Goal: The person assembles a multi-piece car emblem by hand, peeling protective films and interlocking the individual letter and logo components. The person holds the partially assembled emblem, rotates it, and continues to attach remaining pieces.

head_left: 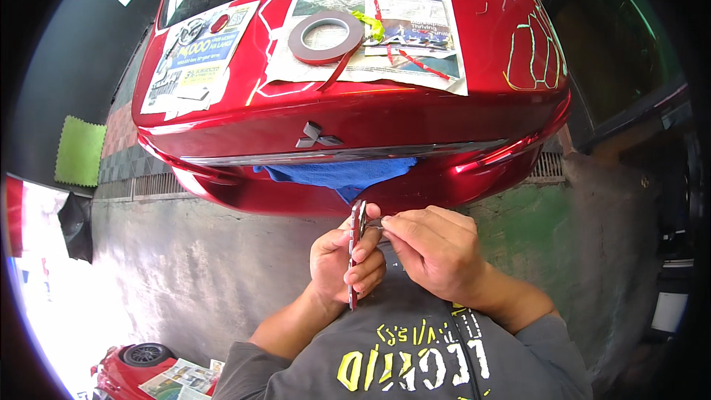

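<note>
My left hand [333, 263] is closed around a thin flat red strip [353, 255], seen edge-on and standing upright, with silvery marks along its edge. A small dark piece [362, 216] shows at its upper end, between the left fingers. Close on the right, my right hand [437, 244] is pinched, its thumb and forefinger almost touching the left fingertips. What it grips there is too small to name. Both hands are held in front of my chest, short of a red car [244, 139].
Newspaper sheets [437, 78] cover parts of the trunk lid. On them lie a roll of red-backed tape [296, 41], red tape scraps [422, 65] and a yellow-green scrap [372, 27]. A blue cloth [341, 174] hangs at the bumper. A green cloth [80, 152] hangs at left.
</note>
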The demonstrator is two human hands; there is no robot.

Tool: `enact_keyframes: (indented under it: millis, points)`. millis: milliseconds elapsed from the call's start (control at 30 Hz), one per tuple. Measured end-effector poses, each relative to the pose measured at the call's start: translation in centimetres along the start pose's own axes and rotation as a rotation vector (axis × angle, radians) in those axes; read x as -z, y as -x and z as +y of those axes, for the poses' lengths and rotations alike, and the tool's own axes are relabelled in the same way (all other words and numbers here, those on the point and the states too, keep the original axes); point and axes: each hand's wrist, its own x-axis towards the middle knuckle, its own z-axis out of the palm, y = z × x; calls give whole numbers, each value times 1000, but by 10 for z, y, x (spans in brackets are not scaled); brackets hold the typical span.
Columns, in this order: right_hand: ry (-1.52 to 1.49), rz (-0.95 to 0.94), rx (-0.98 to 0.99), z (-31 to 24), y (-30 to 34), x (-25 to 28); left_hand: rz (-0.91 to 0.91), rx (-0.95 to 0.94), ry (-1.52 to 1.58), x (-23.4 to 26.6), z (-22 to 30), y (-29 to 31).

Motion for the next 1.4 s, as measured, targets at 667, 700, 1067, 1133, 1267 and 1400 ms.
enact_keyframes:
  millis: [667, 700, 1067, 1133, 1267, 1400]
  points:
    - [16, -20, 24, 1, -9, -1, 27, -12, -15, 0, 2, 0]
    - [14, -31, 12, -1, -9, 1, 32, -13, -13, -1, 1, 0]
    - [117, 28, 44, 3, -4, -5, 87, -60, -227, -7, 0, -4]
    - [143, 8, 33, 1, -4, -4, 97, -85, -327, -10, 0, -3]
    - [68, -4, -14, 1, -1, -6, 124, -115, -532, -11, 5, -2]
    - [-46, 11, -65, 1, 2, -7, 130, -95, -674, -17, 7, -2]
